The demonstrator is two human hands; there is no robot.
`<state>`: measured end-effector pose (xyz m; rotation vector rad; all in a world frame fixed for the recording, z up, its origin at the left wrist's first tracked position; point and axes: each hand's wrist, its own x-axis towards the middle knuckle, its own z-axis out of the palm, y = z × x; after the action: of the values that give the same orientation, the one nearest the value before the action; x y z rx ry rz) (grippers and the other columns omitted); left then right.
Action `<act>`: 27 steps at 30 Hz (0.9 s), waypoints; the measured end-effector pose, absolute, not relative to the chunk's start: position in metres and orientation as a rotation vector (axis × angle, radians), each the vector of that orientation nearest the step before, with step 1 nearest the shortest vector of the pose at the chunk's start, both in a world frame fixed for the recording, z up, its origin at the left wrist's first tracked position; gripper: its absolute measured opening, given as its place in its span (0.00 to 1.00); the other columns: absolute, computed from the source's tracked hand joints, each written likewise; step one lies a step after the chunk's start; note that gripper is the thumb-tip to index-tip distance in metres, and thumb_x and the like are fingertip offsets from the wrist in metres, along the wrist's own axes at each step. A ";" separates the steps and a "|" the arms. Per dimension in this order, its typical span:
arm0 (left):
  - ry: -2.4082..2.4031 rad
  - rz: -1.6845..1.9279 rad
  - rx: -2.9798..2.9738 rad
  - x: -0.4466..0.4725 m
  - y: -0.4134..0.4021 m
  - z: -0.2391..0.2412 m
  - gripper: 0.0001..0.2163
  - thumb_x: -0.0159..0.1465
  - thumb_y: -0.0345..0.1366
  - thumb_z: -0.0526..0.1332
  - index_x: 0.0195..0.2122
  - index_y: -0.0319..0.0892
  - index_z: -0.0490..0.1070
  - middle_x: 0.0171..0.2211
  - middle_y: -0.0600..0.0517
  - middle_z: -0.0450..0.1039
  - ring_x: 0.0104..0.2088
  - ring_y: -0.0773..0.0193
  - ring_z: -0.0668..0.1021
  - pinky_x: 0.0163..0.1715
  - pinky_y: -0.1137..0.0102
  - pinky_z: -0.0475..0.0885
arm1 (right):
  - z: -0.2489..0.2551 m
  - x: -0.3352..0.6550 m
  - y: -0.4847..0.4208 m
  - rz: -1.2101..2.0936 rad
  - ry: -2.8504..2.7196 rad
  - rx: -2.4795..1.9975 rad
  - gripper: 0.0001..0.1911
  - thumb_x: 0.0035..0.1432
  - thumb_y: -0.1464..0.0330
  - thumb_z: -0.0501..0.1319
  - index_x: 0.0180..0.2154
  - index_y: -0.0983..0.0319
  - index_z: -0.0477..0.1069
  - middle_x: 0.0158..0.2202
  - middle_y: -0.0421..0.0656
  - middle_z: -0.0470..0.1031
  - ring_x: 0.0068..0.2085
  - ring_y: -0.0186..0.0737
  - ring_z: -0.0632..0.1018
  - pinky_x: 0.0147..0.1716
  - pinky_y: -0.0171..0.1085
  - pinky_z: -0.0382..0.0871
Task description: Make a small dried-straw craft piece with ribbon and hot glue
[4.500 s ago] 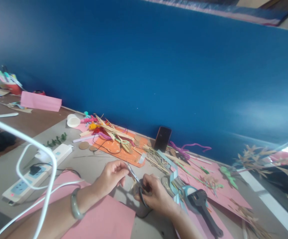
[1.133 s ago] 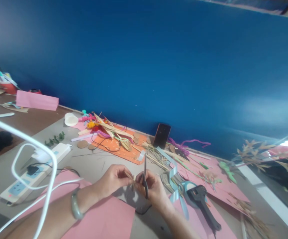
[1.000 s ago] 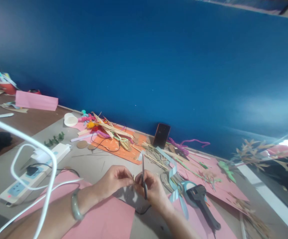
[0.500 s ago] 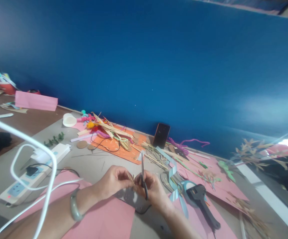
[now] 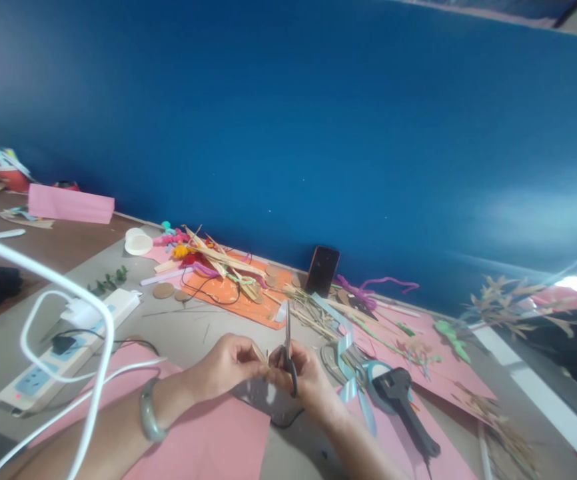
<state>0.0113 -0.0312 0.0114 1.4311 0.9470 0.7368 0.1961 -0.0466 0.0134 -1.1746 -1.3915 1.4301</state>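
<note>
My left hand point(image 5: 228, 365) pinches a small tan piece point(image 5: 259, 355) between thumb and fingers; it looks like a strip of dried husk, though most of it is covered. A greenish bangle point(image 5: 152, 410) circles my left wrist. Close beside it, my right hand point(image 5: 301, 375) is closed around a pair of scissors point(image 5: 288, 350) with dark handles, blades pointing up and away. The right fingertips also meet the tan piece. Under the hands are a pink sheet point(image 5: 213, 440) and a dark, shiny thing point(image 5: 256, 395) that I cannot make out.
A black glue gun point(image 5: 406, 410) lies right, by a roll of blue ribbon point(image 5: 346, 353). A phone point(image 5: 322, 270) leans on the blue wall. Dried strips point(image 5: 233, 258) cover an orange sheet point(image 5: 218, 290). Left, a white cable point(image 5: 103, 360) loops before a power strip point(image 5: 68, 353).
The hands stay together on the small tan piece. The scissors have tilted slightly, and the right fingers have shifted a little on them.
</note>
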 end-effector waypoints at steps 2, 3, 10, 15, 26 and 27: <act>0.921 0.757 1.444 0.011 -0.031 0.012 0.09 0.56 0.38 0.65 0.25 0.36 0.75 0.23 0.51 0.74 0.25 0.68 0.72 0.24 0.75 0.65 | 0.016 0.196 -0.047 1.444 -1.374 -1.173 0.22 0.38 0.56 0.73 0.22 0.61 0.64 0.22 0.37 0.69 0.24 0.32 0.67 0.25 0.32 0.62; 0.909 0.767 1.443 0.010 -0.031 0.012 0.08 0.56 0.37 0.65 0.25 0.36 0.75 0.23 0.51 0.74 0.25 0.68 0.72 0.25 0.75 0.65 | 0.017 0.197 -0.046 1.453 -1.362 -1.172 0.22 0.38 0.56 0.74 0.22 0.61 0.64 0.22 0.37 0.69 0.24 0.32 0.67 0.25 0.32 0.63; 0.867 0.798 1.361 0.011 -0.030 0.008 0.07 0.56 0.36 0.64 0.26 0.37 0.74 0.22 0.52 0.74 0.22 0.69 0.72 0.24 0.76 0.66 | 0.021 0.198 -0.044 1.424 -1.282 -1.209 0.20 0.38 0.58 0.73 0.23 0.61 0.66 0.21 0.35 0.66 0.22 0.32 0.67 0.24 0.32 0.63; 0.892 0.815 1.384 0.013 -0.030 0.011 0.08 0.56 0.37 0.64 0.26 0.36 0.74 0.21 0.52 0.73 0.22 0.70 0.71 0.22 0.76 0.64 | 0.014 0.197 -0.045 1.426 -1.370 -1.166 0.18 0.39 0.62 0.74 0.24 0.61 0.67 0.22 0.37 0.70 0.24 0.33 0.70 0.25 0.32 0.64; 0.979 0.780 1.482 0.016 -0.035 0.007 0.06 0.55 0.33 0.63 0.23 0.37 0.71 0.21 0.52 0.73 0.24 0.68 0.71 0.25 0.75 0.65 | 0.004 0.198 -0.044 1.375 -1.402 -1.139 0.18 0.39 0.65 0.74 0.22 0.61 0.64 0.23 0.37 0.73 0.26 0.33 0.71 0.27 0.31 0.64; 0.969 0.794 1.473 0.015 -0.035 0.008 0.06 0.55 0.33 0.63 0.24 0.37 0.72 0.22 0.52 0.73 0.25 0.68 0.71 0.26 0.75 0.65 | 0.004 0.197 -0.045 1.373 -1.417 -1.147 0.18 0.39 0.66 0.74 0.22 0.61 0.64 0.24 0.37 0.73 0.27 0.34 0.72 0.27 0.31 0.64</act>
<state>0.0151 -0.0347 0.0077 1.4725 0.9689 0.7940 0.1974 -0.0448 0.0036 -1.1467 -1.4174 1.3727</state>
